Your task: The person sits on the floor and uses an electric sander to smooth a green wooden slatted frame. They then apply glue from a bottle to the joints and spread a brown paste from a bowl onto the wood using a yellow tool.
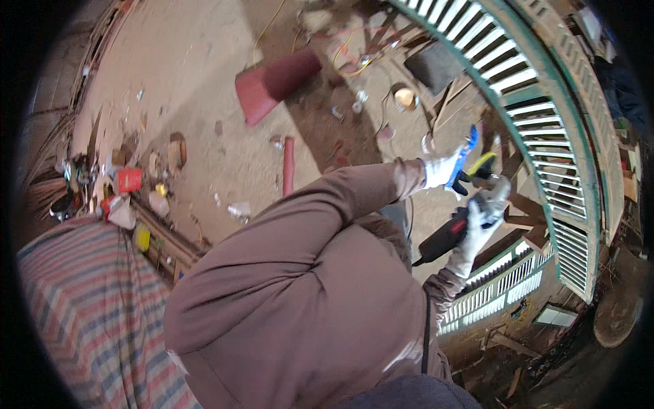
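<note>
My right hand point(479, 228), in a white and grey glove, is wrapped round a power tool that looks like an angle grinder point(439, 240), with a dark body and a red patch. Its yellow, disc-like end point(482, 165) points away from me. Close to that end is my left hand point(446, 168), in a white glove with a blue palm side, its fingers stretched out. A dark part beside the left palm is too small to name. Just right of both hands stands a green-framed louvred shutter point(555, 167) with pale slats.
Another louvred panel point(501, 293) lies below the right hand. Wood scraps point(453, 99) lie beyond the hands. A dark red sheet piece point(279, 82) and a red tube point(289, 163) rest on the dusty floor. Striped cloth point(95, 307) covers something at left.
</note>
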The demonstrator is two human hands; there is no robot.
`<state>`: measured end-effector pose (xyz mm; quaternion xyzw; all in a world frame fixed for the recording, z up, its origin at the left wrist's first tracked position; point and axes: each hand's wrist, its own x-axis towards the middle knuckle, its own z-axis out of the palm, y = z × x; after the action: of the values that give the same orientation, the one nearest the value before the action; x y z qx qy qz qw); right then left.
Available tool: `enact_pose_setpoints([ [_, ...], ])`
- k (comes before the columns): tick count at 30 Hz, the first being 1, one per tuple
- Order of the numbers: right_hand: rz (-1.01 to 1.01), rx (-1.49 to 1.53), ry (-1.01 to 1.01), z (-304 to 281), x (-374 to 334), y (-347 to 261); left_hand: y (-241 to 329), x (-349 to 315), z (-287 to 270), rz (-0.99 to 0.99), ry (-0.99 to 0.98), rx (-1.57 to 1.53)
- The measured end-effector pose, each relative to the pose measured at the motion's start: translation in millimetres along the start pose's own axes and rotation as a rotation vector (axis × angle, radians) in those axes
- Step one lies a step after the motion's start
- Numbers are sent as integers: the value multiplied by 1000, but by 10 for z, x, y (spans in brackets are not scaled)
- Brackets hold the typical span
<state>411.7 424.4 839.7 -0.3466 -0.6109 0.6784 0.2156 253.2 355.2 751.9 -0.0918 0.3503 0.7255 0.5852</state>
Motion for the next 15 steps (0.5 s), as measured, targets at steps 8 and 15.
enact_pose_setpoints([
  [8, -21, -78, 390, -91, -173, -149, -689, -1409, 177, -273, -446, 422],
  [15, 33, -59, 545, -40, -592, 326, -641, -1555, -9, -399, -344, 738],
])
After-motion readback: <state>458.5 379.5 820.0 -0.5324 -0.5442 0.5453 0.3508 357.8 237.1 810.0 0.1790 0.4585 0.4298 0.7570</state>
